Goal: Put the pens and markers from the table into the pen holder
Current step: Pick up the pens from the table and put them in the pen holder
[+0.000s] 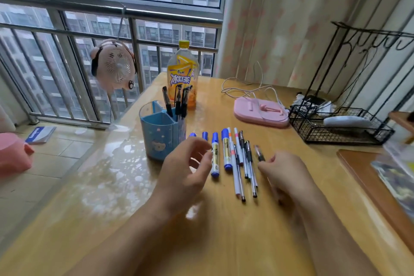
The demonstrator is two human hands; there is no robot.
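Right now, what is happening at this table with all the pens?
A person is sorting pens at a glossy wooden table. The blue plastic pen holder already has a few black pens standing in it. A row of blue-capped markers and thin pens lies beside it. The right hand is pinching a black-tipped pen at the row's right end. The left hand hovers open over the markers, holding nothing.
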